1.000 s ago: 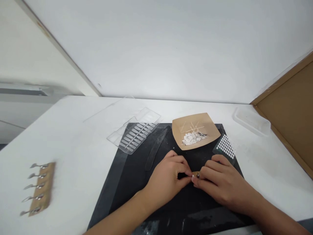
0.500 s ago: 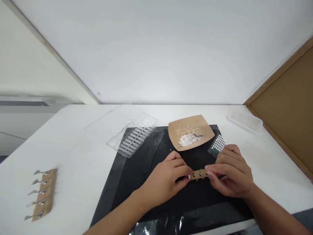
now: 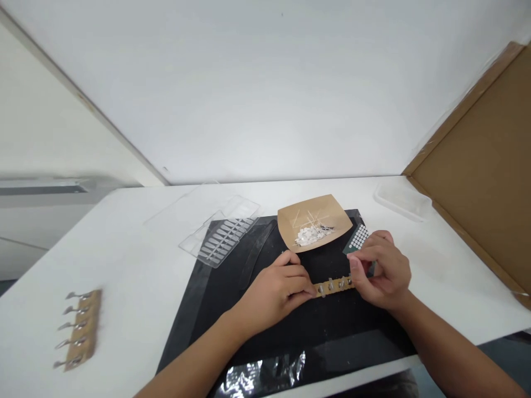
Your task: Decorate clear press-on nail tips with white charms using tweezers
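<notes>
The strip (image 3: 334, 286) looks like pale wood, with small shiny studs. The mat (image 3: 207, 298) is matt black; wrinkled glossy film (image 3: 269, 369) lies at its near edge. The tray (image 3: 290, 222) is brown paper. The case (image 3: 219, 235) is clear plastic. At left, a wooden block (image 3: 86, 326) carries metal clips (image 3: 66, 326). The table (image 3: 133, 260) is smooth white.

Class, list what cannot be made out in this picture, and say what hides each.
Head view: ends of the wooden strip, under the left hand and right hand.
Near part of the dot sheet: behind the right hand.
In the brown tray, white bits: too small to identify.
</notes>
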Available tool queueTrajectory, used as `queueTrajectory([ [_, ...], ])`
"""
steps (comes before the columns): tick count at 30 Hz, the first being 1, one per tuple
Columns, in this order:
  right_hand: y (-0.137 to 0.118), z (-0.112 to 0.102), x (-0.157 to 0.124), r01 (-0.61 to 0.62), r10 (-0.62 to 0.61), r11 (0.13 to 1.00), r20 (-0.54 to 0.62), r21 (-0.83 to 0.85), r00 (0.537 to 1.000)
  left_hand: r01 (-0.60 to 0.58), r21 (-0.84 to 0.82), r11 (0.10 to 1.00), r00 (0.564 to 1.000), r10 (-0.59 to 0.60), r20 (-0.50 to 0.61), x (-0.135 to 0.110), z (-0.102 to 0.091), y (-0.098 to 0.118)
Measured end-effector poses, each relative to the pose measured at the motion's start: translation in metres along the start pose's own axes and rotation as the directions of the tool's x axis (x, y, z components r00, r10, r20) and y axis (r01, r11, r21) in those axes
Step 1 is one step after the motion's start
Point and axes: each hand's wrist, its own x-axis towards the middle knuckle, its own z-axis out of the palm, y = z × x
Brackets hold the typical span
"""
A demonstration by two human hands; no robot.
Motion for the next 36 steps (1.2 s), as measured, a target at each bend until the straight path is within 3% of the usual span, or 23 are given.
queueTrajectory([
  [9, -0.002, 0.001, 0.002, -0.014, 0.014, 1.0, 0.017, -0.001, 1.0, -0.041, -0.046, 0.998, 0.999, 0.043, 0.033, 0.002, -0.006, -0.008],
  [13, -0.001, 0.001, 0.004, -0.054, 0.054, 0.999, 0.08, -0.008, 0.995, -0.077, -0.086, 0.993, 0.995, 0.071, -0.073, 0.002, -0.009, -0.009],
  [16, -0.002, 0.002, 0.004, -0.046, 0.038, 0.998, 0.214, 0.034, 0.976, -0.027, -0.143, 0.989, 0.973, -0.006, -0.229, 0.003, -0.009, -0.004],
  [20, -0.01, 0.01, -0.003, -0.009, -0.031, 0.994, 0.349, 0.112, 0.936, 0.065, -0.266, 0.962, 0.91, -0.167, -0.379, 0.004, -0.005, 0.008],
  [28, -0.02, 0.024, -0.011, -0.015, -0.021, 0.996, 0.415, 0.083, 0.91, 0.174, -0.419, 0.891, 0.803, -0.375, -0.463, -0.001, 0.008, 0.026],
  [36, -0.023, 0.026, -0.011, 0.11, -0.118, 0.993, 0.461, 0.044, 0.88, 0.124, -0.399, 0.908, 0.829, -0.316, -0.462, 0.0, 0.008, 0.034],
])
